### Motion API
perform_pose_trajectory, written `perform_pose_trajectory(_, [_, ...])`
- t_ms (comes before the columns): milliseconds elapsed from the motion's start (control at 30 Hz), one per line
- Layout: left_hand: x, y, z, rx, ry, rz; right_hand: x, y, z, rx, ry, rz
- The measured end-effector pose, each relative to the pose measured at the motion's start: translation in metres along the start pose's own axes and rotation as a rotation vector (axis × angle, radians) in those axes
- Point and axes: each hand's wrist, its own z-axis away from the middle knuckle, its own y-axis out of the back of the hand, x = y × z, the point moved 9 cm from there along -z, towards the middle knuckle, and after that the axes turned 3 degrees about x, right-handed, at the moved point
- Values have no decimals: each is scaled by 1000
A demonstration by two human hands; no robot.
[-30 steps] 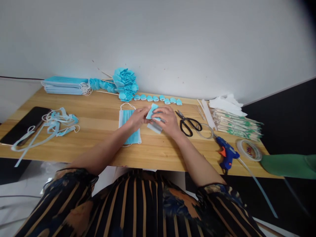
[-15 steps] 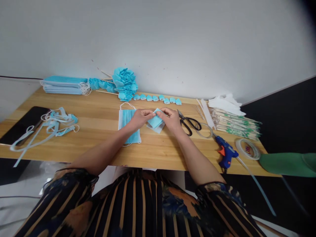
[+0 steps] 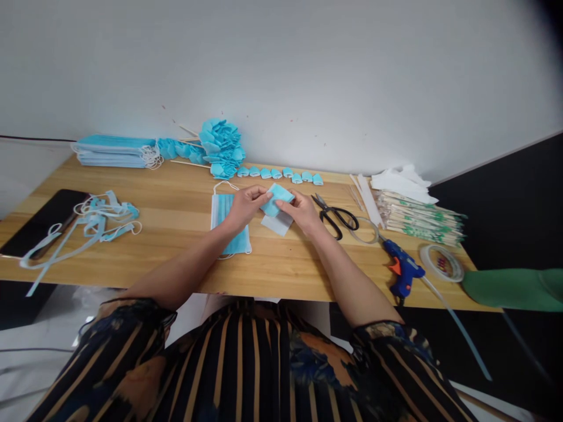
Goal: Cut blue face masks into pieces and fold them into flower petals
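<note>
Both my hands meet over the middle of the wooden table (image 3: pixel 176 199). My left hand (image 3: pixel 244 205) and my right hand (image 3: pixel 301 210) pinch a small blue piece of mask fabric (image 3: pixel 276 198) between their fingertips, lifted a little off the table. A pale blue-white piece (image 3: pixel 276 223) lies flat beneath it. A whole blue face mask (image 3: pixel 225 220) lies under my left wrist.
Black scissors (image 3: pixel 336 215) lie right of my right hand, then a tape ring (image 3: pixel 365 231), a blue glue gun (image 3: pixel 402 269), another tape roll (image 3: pixel 441 263) and wrapped chopsticks (image 3: pixel 417 220). Small folded blue petals (image 3: pixel 281 173), a blue flower (image 3: pixel 222 149) and stacked masks (image 3: pixel 116 151) line the wall. Cut ear loops (image 3: pixel 88 220) lie left.
My hands folded the blue piece and raised it slightly toward the far side; the pale piece that was under my right hand now lies uncovered on the table.
</note>
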Motion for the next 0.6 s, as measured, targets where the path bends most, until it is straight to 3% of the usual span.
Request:
perform_pose_trajectory(400, [1, 13, -4, 131, 50, -32, -11, 20, -7, 104, 117, 175])
perform_pose_trajectory(467, [3, 20, -6, 185, 30, -21, -15, 32, -9, 140, 130, 323])
perform_pose_trajectory(600, [6, 36, -11, 285, -15, 13, -18, 46, -10, 162, 117, 819])
